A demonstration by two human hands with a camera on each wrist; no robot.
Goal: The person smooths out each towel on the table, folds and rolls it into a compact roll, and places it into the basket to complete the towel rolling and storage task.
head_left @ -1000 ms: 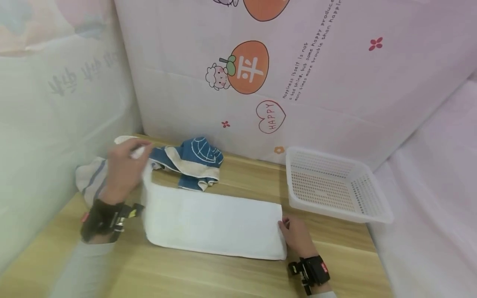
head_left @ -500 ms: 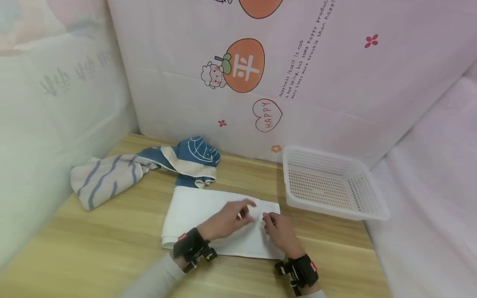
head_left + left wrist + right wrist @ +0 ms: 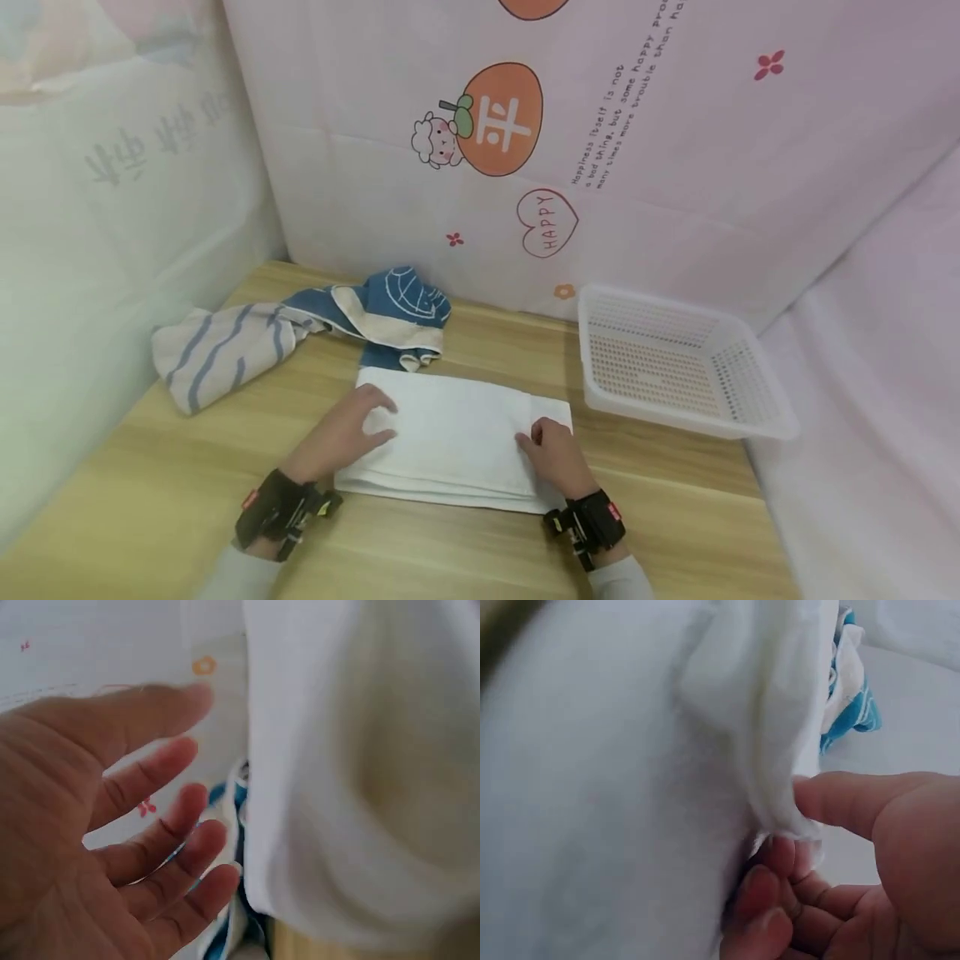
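Note:
A white towel [image 3: 457, 433] lies folded in layers on the wooden table, its loose edges showing along the front. Over its left end is my left hand [image 3: 345, 429], thumb and fingers spread apart with nothing between them. The left wrist view shows that hand [image 3: 142, 817] beside the towel's edge [image 3: 300, 772]. At the right end, my right hand [image 3: 553, 457] has its fingers curled. Seen from the right wrist, this hand [image 3: 840, 862] pinches a fold of the towel [image 3: 772, 750] between thumb and fingers.
Behind the towel, a twisted blue and beige patterned cloth [image 3: 397, 312] stretches left into a blue-striped part [image 3: 225, 350]. A white perforated plastic basket [image 3: 757, 383] stands at the back right. Printed white sheets [image 3: 375, 208] wall in the wooden table [image 3: 420, 554].
My left hand carried the towel's left end over to the right, let it go, then moved back left. The towel is now shorter and folded over; my right hand stays at its right end.

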